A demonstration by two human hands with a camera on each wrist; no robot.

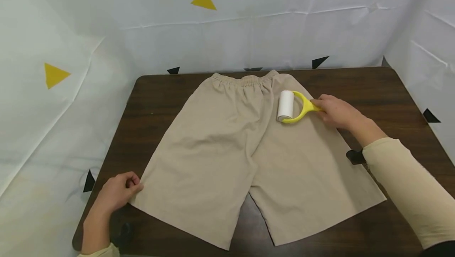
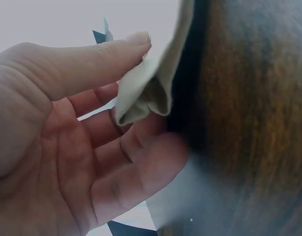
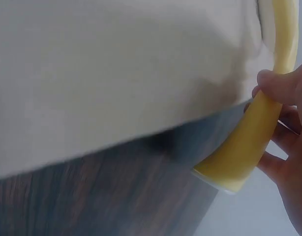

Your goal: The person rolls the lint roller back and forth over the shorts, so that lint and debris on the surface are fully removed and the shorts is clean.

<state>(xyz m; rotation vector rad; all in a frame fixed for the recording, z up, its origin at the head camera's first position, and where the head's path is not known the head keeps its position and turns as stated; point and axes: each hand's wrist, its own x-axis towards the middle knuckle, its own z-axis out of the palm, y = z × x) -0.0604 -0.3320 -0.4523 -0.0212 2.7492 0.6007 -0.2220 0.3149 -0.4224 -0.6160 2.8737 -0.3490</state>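
Observation:
Beige shorts [image 1: 209, 158] lie spread on a dark wooden table, elastic waistband toward the back. My left hand [image 1: 119, 189] pinches the outer hem corner of the left leg between thumb and fingers; the left wrist view shows that folded cloth edge [image 2: 141, 93] at the thumb tip. In my right hand [image 1: 339, 110] is the yellow handle [image 3: 244, 142] of a lint roller [image 1: 285, 104]. Its white cylinder sits against the upper part of the right leg, just below the waistband. The thumb and fingers wrap the handle near its fork.
The dark wooden table [image 1: 355, 83] extends past the shorts on both sides. White sheet walls [image 1: 249, 39] with yellow and black triangles stand behind it and at the left and right.

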